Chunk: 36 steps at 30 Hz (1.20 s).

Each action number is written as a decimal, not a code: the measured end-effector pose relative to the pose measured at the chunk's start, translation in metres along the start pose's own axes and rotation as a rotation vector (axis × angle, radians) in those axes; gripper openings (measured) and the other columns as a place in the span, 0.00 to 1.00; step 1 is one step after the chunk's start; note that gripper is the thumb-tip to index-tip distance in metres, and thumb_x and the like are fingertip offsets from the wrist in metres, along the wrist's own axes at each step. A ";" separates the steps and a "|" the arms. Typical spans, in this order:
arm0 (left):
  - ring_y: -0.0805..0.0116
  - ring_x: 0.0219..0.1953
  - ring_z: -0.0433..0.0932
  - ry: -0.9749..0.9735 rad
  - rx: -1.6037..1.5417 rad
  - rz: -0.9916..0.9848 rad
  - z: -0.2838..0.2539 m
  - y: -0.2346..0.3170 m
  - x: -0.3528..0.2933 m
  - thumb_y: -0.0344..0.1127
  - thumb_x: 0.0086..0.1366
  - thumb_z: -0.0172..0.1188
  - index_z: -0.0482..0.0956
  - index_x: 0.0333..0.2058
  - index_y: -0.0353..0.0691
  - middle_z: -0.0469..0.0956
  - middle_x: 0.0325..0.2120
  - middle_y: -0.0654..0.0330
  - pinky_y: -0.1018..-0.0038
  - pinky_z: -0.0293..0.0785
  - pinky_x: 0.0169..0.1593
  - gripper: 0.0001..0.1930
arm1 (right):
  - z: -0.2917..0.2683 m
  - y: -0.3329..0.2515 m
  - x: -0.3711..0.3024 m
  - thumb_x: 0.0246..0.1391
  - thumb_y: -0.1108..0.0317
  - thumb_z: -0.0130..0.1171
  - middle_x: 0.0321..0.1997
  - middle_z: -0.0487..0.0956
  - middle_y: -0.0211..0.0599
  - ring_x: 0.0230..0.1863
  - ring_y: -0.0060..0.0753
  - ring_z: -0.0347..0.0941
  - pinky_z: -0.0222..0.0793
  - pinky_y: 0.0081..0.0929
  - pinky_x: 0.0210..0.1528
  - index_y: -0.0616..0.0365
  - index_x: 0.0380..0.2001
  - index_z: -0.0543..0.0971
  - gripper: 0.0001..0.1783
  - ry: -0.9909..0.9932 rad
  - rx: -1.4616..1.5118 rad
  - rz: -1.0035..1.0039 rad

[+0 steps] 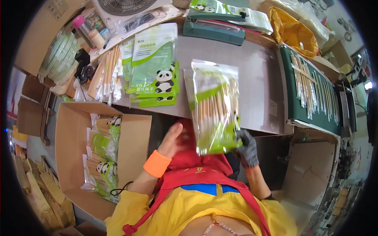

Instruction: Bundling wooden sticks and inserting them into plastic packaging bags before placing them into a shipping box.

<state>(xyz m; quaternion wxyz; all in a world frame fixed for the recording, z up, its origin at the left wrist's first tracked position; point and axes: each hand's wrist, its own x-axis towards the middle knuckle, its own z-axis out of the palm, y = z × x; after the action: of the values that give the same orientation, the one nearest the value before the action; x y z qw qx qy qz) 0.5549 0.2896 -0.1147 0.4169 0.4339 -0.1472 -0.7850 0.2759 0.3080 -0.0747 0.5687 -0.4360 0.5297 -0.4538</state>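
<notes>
A clear and green packet of chopsticks [215, 105] is held up over the table's front edge, its panda print low on the right side. My right hand [248, 148], in a grey glove, grips the packet's lower right corner; its fingertips are partly hidden behind the plastic. Bare, with an orange wristband, my left hand [172, 142] is raised apart from the packet, fingers stretched out and slightly blurred. To its left stands an open cardboard box [67, 137] with several filled chopstick packets [101, 147] inside. Flat panda-print bags [155, 67] lie stacked on the table beyond.
Wrapped chopsticks [112, 72] lie in a bundle left of the bags. More lie on a green board [293, 86] at the right. Along the back are a teal holder [212, 33], a yellow sack [293, 33] and a fan [126, 4]. The grey tabletop [262, 90] ends before me.
</notes>
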 end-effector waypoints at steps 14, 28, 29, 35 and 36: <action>0.71 0.43 0.76 -0.177 -0.169 0.480 -0.093 -0.035 -0.110 0.40 0.60 0.58 0.72 0.51 0.32 0.77 0.43 0.57 0.73 0.73 0.47 0.23 | 0.142 -0.103 -0.025 0.44 0.66 0.63 0.47 0.78 0.33 0.49 0.39 0.75 0.69 0.33 0.54 0.51 0.42 0.79 0.18 -1.114 -0.257 -0.922; 0.64 0.41 0.77 0.940 -0.350 0.641 -0.373 0.064 -0.136 0.46 0.56 0.63 0.74 0.49 0.39 0.78 0.41 0.56 0.68 0.75 0.46 0.25 | 0.160 0.016 0.016 0.53 0.85 0.51 0.43 0.77 0.35 0.38 0.24 0.75 0.73 0.22 0.41 0.62 0.52 0.70 0.22 -0.965 -0.115 -0.024; 0.66 0.40 0.76 1.228 -0.081 0.479 -0.410 0.049 -0.143 0.47 0.54 0.65 0.75 0.48 0.39 0.78 0.39 0.57 0.69 0.73 0.47 0.25 | 0.158 0.019 0.014 0.52 0.85 0.51 0.43 0.77 0.35 0.38 0.23 0.75 0.73 0.22 0.41 0.62 0.51 0.71 0.21 -0.928 -0.064 0.106; 0.55 0.43 0.73 1.017 0.838 0.330 -0.335 0.081 -0.072 0.43 0.58 0.53 0.71 0.53 0.40 0.76 0.41 0.49 0.64 0.68 0.46 0.24 | 0.092 0.045 0.025 0.55 0.84 0.49 0.36 0.77 0.33 0.32 0.20 0.72 0.72 0.20 0.34 0.61 0.47 0.73 0.17 -0.388 0.007 0.209; 0.45 0.36 0.77 1.007 1.618 0.238 -0.318 0.075 -0.083 0.29 0.63 0.42 0.66 0.56 0.41 0.78 0.37 0.44 0.59 0.73 0.38 0.21 | 0.087 0.044 0.028 0.54 0.83 0.51 0.35 0.78 0.34 0.32 0.23 0.74 0.72 0.21 0.35 0.60 0.45 0.74 0.15 -0.371 -0.112 0.155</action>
<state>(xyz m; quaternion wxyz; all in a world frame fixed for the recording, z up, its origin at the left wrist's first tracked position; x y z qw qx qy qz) 0.8729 0.3501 -0.2086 0.0826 0.8588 -0.4911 -0.1198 0.3654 0.2909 -0.1184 0.6646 -0.5009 0.4723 -0.2906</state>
